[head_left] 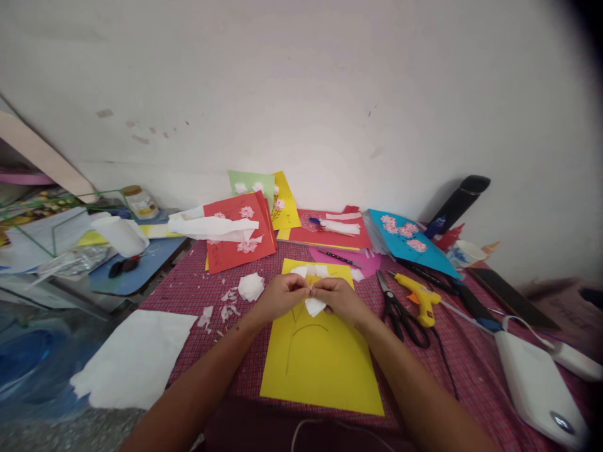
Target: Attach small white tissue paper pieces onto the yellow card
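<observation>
Over the upper part of a yellow paper sheet (325,370) with dark drawn lines, my two hands meet fingertip to fingertip. My left hand (286,295) is closed in a pinch, and so is my right hand (340,300). A small piece of white tissue paper (315,307) sits between them and hangs below the fingers; exactly how each fingertip grips it is hidden. More white paper pieces (321,270) lie at the sheet's top edge. Left of my left hand are a white paper ball (251,287) and torn scraps (230,312).
Right of the sheet lie black scissors (400,312), a yellow glue gun (424,298) with its cord, and a white device (537,383). Cards with pink tissue flowers, red (226,256) and blue (409,242), stand near the wall. A large white sheet (136,358) hangs over the left edge.
</observation>
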Available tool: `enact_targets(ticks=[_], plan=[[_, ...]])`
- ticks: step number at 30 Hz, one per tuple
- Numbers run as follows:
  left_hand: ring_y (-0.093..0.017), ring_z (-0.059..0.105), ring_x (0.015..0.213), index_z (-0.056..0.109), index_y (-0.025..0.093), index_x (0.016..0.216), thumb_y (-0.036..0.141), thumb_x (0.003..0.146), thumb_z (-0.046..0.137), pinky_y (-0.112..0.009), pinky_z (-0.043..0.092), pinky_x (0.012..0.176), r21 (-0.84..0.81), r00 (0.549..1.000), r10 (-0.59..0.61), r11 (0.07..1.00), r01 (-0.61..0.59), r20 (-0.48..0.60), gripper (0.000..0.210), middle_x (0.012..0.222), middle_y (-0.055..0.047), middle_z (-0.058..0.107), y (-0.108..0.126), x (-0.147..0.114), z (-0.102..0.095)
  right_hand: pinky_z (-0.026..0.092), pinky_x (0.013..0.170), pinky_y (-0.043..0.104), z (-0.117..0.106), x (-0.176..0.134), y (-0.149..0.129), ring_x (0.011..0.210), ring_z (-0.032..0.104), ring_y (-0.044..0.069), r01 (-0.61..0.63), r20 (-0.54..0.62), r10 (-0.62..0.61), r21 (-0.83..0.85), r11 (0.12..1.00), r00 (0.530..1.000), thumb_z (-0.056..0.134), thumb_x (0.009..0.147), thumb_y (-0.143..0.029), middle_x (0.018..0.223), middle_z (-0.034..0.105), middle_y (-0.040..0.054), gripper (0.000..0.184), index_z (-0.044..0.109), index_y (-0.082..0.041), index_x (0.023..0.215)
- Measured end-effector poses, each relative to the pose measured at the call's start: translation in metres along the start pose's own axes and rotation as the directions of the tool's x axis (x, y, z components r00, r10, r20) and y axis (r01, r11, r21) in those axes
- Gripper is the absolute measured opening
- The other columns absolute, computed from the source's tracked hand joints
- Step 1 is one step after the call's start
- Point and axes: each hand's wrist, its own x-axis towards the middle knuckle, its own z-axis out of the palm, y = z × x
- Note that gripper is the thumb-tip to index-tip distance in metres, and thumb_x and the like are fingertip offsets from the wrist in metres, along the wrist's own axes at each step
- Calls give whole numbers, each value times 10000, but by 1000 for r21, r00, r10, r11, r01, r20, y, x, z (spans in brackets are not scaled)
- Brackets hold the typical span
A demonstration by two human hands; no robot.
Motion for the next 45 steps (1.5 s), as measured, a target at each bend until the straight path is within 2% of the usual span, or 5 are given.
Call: enact_targets(ticks=[10, 25, 36, 40, 45], plan=[[-134, 548, 674, 688, 151, 813, 253, 771, 586, -224, 393, 597, 95, 1000, 30, 995, -29, -5, 150, 732, -22, 645, 5, -2, -2, 270, 414, 205, 1, 0, 2, 418, 383, 64, -24, -15, 24, 15, 1000, 1000, 631, 755, -376, 514, 432, -53, 255, 584, -154, 638], [-116, 558, 612, 653, 142, 825, 259, 779, 571, -214, 401, 553, -52, 999, -47, 998, 47, 15, 150, 701, -16, 627, -1, 0, 1, 272, 415, 205, -1, 0, 3, 422, 395, 71, -14, 6, 14, -4, 1000, 1000, 589, 785, -380, 519, 464, -44, 249, 628, -153, 688], [-114, 542, 607, 668, 138, 802, 281, 752, 615, -216, 398, 551, -28, 999, -34, 999, 34, 7, 160, 682, -14, 627, 0, 0, 0, 303, 421, 201, 0, 0, 0, 445, 399, 76, -14, 2, 14, -47, 999, 1000, 621, 756, -445, 534, 462, -35, 301, 606, -160, 660], [-107, 538, 583, 641, 139, 792, 275, 762, 597, -213, 392, 535, -27, 999, -45, 999, 45, -8, 146, 667, -4, 609, -1, -1, 1, 308, 415, 198, -1, 1, 2, 433, 400, 69, -26, 15, 27, -27, 999, 1000, 615, 761, -423, 557, 496, -28, 275, 647, -152, 721], [-91, 533, 545, 591, 145, 786, 255, 761, 583, -209, 412, 529, -98, 996, -50, 994, 43, -71, 113, 651, 11, 590, 0, 1, 0, 287, 395, 193, -4, 3, 5, 421, 399, 63, -33, -73, 33, 12, 999, 997, 617, 747, -357, 578, 525, -29, 213, 636, -147, 782]])
